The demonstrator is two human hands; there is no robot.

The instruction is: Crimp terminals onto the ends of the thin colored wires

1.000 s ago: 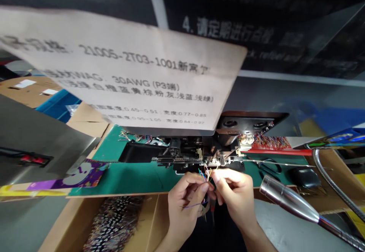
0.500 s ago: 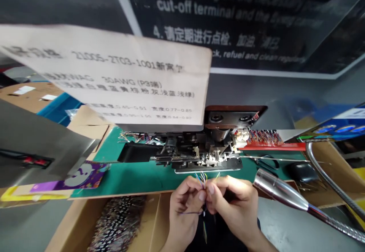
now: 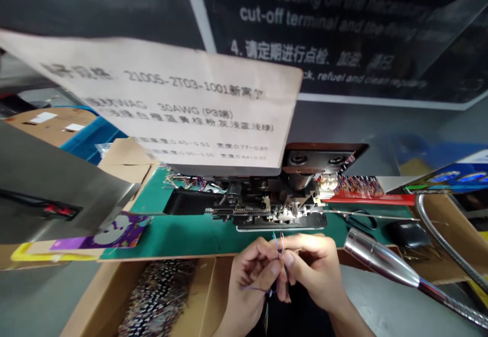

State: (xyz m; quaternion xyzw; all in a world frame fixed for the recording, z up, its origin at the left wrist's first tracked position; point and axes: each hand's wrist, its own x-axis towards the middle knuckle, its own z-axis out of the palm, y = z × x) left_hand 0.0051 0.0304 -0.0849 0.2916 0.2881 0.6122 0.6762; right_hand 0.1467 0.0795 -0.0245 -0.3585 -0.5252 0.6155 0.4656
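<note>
My left hand [image 3: 253,278] and my right hand [image 3: 314,271] meet in front of the green work surface's edge. Both pinch a multi-coloured wire bundle [image 3: 278,245] between thumb and fingers. Fine wire ends stick up above the fingertips, blue and pale ones among them. A purple wire crosses my left palm, and thin coloured strands hang below the hands. Fingers hide the middle of the bundle. Just beyond the fingertips stands the terminal crimping machine [image 3: 282,220], its metal tooling apart from the wires.
A cardboard box [image 3: 206,296] of bundled wires sits lower left. A metal gooseneck lamp [image 3: 381,258] reaches in at right, near my right hand. Behind it lie a black mouse-like object [image 3: 409,234] and scissors [image 3: 360,219]. A red tray [image 3: 392,200] of wires is behind.
The wire ends above my fingers are gathered closer together, and fewer show. My right fingers have shifted on the bundle. The camera view has moved slightly left.
</note>
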